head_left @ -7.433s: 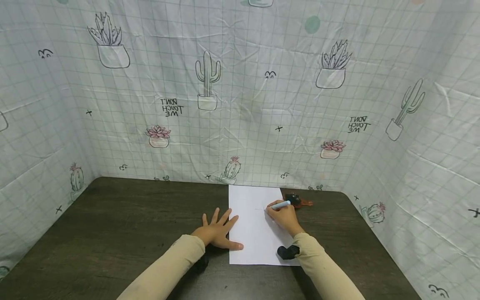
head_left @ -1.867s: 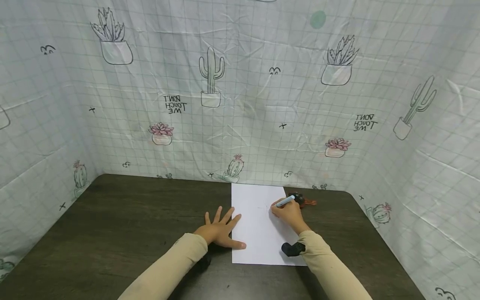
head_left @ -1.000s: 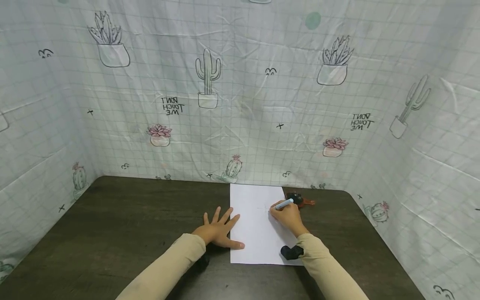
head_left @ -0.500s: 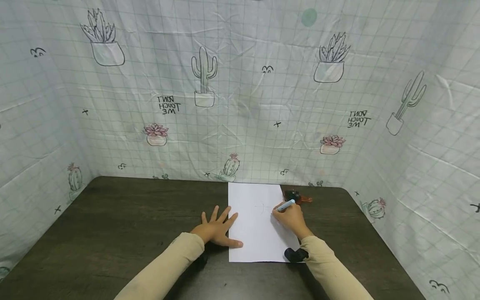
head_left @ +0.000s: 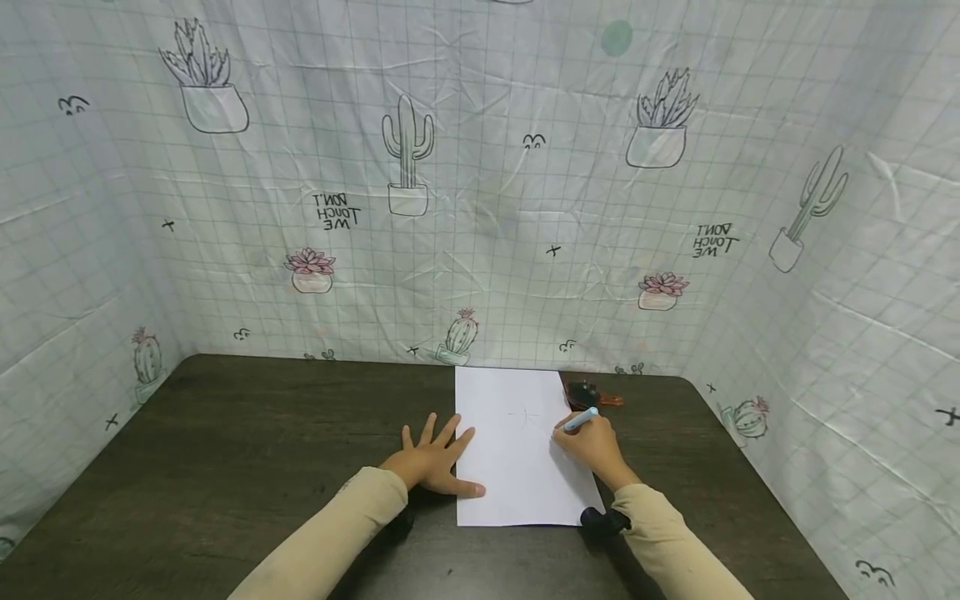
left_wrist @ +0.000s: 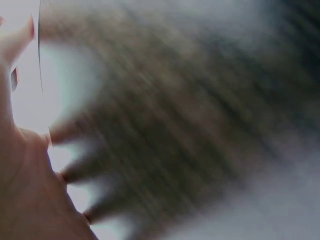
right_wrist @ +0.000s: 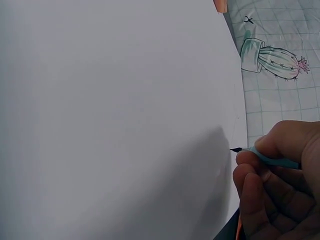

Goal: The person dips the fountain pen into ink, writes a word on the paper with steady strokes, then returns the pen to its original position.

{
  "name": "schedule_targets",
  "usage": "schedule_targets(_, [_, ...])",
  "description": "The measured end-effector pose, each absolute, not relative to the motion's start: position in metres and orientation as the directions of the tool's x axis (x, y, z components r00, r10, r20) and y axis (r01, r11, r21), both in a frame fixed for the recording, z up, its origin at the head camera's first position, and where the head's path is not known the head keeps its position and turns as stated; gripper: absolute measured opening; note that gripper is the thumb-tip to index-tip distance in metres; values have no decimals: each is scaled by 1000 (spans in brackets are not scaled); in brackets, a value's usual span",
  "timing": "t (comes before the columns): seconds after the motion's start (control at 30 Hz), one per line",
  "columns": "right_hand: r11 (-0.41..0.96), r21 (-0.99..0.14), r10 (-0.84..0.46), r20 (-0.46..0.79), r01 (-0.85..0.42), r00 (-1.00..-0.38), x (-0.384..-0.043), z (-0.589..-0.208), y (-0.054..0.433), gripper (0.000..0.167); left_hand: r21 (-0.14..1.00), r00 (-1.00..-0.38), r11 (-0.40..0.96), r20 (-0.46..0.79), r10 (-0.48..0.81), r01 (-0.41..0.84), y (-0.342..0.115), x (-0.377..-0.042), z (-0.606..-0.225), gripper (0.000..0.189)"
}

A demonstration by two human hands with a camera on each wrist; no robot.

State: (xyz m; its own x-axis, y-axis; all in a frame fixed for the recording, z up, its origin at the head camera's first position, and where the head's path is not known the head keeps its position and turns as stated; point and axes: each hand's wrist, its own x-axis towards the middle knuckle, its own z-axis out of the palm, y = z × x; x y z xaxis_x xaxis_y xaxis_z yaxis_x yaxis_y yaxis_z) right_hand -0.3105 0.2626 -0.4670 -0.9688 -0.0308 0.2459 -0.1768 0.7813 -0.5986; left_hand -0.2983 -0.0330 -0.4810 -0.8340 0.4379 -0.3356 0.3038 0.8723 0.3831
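Note:
A white sheet of paper [head_left: 510, 475] lies on the dark wooden table, with a few thin pencil-like strokes [head_left: 525, 415] in its upper middle. My left hand [head_left: 431, 462] rests with fingers spread at the sheet's left edge, the thumb on the paper. In the left wrist view that hand [left_wrist: 30, 185] is partly blurred. My right hand [head_left: 596, 446] pinches a light blue pen [head_left: 581, 419] at the sheet's right side. From the right wrist, the pen's dark tip [right_wrist: 236, 149] shows right at the paper surface, thumb and fingers curled round the barrel.
A black and orange object [head_left: 588, 395] lies beside the sheet's upper right edge. A black wrist device [head_left: 606, 522] sits at the right sleeve, over the paper's lower right corner. The table [head_left: 247, 450] ends against a patterned cloth [head_left: 480, 208] on several sides.
My right hand has moved rightward and slightly down with the pen, uncovering more of the drawn strokes. A curved stroke now shows beside the short horizontal line. The left hand stays on the paper.

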Motion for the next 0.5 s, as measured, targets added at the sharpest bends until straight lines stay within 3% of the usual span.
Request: schedule_targets(0.5, [785,-599,-23,227,-159,-974,-312,-465,261,5,398,-837,865,-321,444,306,-34,-302,-489,107])
